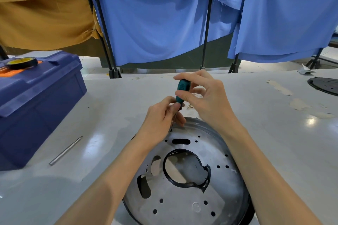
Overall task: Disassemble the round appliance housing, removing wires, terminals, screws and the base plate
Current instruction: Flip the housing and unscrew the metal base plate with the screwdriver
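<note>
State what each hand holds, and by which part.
Both hold the screwdriver: the right hand pinches its green handle, the left hand pinches its lower end, where handle meets shaft.

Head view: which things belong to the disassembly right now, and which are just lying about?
In use: screwdriver, gripped by right hand and pinched by left hand; round housing.
Lying about: blue toolbox, tape roll on it, loose steel shaft, black disc far right.
</note>
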Available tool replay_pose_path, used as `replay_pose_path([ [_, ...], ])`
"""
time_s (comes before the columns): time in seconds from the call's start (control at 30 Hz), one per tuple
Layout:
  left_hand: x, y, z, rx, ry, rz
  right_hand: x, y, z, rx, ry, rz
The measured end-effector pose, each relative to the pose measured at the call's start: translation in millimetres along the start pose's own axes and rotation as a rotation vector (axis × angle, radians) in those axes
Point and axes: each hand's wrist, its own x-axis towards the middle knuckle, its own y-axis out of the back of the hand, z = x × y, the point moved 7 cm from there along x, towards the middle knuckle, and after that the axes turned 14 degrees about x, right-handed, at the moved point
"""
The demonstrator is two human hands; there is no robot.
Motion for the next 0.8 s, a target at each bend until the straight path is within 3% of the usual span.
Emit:
replay_pose_path([
  [0.2,0,3,-7,-0.026,0.049,0.035,-2,-11,-4,0.040,-0.029,-0.077],
  [0.37,-1,-1,-1,0.087,-0.052,-0.013,0,2,-2,0.038,-0.005,0.022],
  [0.47,0,0,-1,0.134,-0.054,0.001,1,3,2,0.059,-0.038,-0.002],
  [0.6,0,3,-4,0.058,0.011,0.036,-1,-3,3,0.024,-0.061,-0.044],
  [0.8,-1,2,-3,0.028,-0.003,0.023,1,4,-1,-0.011,0.008,0.023],
])
